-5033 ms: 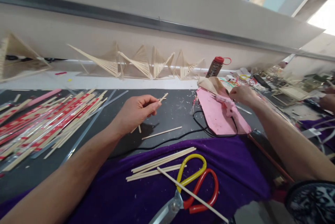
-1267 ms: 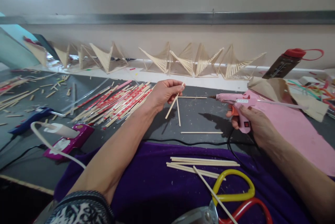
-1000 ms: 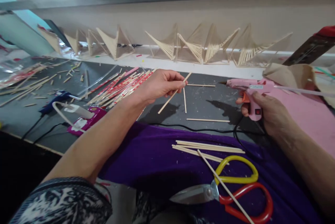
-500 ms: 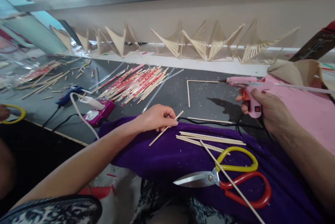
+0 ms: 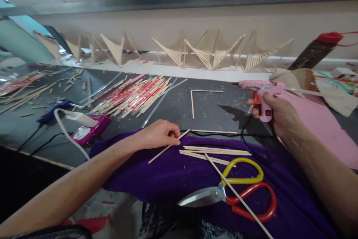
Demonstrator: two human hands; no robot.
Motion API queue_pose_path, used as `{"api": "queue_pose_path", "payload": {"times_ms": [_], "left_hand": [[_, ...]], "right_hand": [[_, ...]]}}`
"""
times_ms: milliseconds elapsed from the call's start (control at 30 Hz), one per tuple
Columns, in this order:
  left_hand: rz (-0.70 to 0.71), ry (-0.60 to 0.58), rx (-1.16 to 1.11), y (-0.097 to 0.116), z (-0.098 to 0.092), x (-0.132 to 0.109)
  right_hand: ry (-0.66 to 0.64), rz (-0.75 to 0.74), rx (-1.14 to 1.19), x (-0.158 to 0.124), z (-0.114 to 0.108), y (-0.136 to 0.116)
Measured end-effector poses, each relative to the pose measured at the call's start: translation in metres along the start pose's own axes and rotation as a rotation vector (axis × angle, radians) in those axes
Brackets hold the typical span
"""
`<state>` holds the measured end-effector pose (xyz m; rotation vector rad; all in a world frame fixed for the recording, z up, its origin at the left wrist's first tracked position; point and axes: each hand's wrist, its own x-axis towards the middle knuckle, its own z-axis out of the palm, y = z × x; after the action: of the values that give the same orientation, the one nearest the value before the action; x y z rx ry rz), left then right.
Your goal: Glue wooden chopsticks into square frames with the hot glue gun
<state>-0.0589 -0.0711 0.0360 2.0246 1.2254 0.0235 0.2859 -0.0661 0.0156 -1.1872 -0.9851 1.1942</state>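
Observation:
My left hand [image 5: 159,134] rests low on the purple cloth [image 5: 173,172], its fingers pinched on a thin wooden stick [image 5: 167,147] that slants down to the left. Just right of it lies a small row of similar sticks [image 5: 215,151]. My right hand [image 5: 276,114] is wrapped round the grip of a pink glue gun [image 5: 260,91], nozzle pointing left above the dark table [image 5: 218,110]. An L-shaped pair of joined sticks [image 5: 195,95] lies on the table between the hands.
Scissors with yellow and red handles [image 5: 237,190] lie on the cloth under a long stick [image 5: 237,196]. A heap of wrapped chopsticks [image 5: 137,95], a blue glue gun [image 5: 53,106], a magenta device [image 5: 89,131], stick models [image 5: 207,52] along the wall, a pink mat [image 5: 321,127] and a bottle [image 5: 316,50].
My left hand dropped from above the table to the purple cloth, still pinching one stick. The joined sticks it held earlier now lie on the table as an L. The right hand keeps the glue gun.

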Motion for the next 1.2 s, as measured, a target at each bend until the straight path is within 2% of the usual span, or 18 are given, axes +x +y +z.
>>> {"api": "queue_pose_path", "payload": {"times_ms": [167, 267, 367, 500, 667, 933, 1200], "left_hand": [[0.036, -0.058, 0.175, 0.017, -0.014, 0.004], [0.074, 0.029, 0.252, 0.030, -0.016, 0.015], [0.198, 0.116, 0.326, 0.044, -0.009, 0.035], [0.332, 0.135, 0.458, 0.059, 0.010, 0.063], [0.311, 0.071, 0.503, 0.065, 0.025, 0.081], [0.255, 0.023, 0.632, 0.068, 0.020, 0.092], [0.211, 0.155, 0.620, 0.062, 0.004, 0.118]], "right_hand": [[0.034, -0.050, 0.061, 0.007, -0.014, -0.007], [0.033, -0.080, 0.104, 0.009, -0.018, -0.009], [0.048, -0.080, 0.124, 0.010, -0.018, -0.008], [0.048, -0.035, 0.122, 0.010, -0.016, -0.004], [0.043, -0.036, 0.119, 0.010, -0.015, -0.003], [0.040, -0.067, 0.067, 0.012, -0.013, 0.004], [0.032, -0.069, 0.037, 0.011, -0.010, 0.006]]}}
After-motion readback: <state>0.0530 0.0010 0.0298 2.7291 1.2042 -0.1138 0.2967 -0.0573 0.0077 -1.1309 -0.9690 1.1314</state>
